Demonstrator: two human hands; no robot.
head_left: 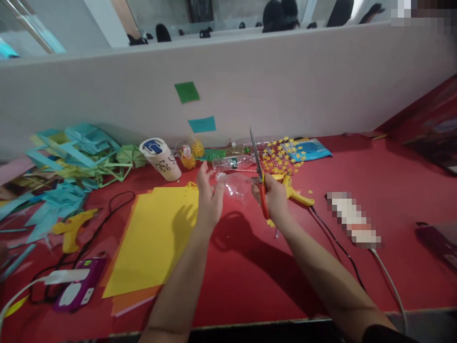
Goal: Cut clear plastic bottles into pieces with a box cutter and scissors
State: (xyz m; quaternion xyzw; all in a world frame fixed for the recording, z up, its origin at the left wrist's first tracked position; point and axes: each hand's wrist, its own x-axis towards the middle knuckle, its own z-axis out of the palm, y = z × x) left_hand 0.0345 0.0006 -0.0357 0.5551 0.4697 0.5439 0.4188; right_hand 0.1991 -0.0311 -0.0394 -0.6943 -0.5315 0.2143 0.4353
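My right hand (274, 197) is closed around a pair of scissors (262, 186) with orange-red handles, its blades pointing up and away. Right beside those fingers is a clear plastic bottle piece (235, 186) with a white cap at its left end; whether the right fingers also pinch it, I cannot tell. My left hand (210, 195) is next to the capped end, fingers and thumb apart, with nothing seen gripped in it. Behind the hands lie another clear bottle (233, 163) and a green bottle (216, 154).
Yellow paper sheets (153, 238) lie left of the hands. Nearby are a marked white cup (160, 159), yellow star cutouts (283, 157) and a yellow glue gun (300, 196) with a trailing cord. Another glue gun (73, 231), a purple power box (80, 283) and folded paper (76, 147) are at left.
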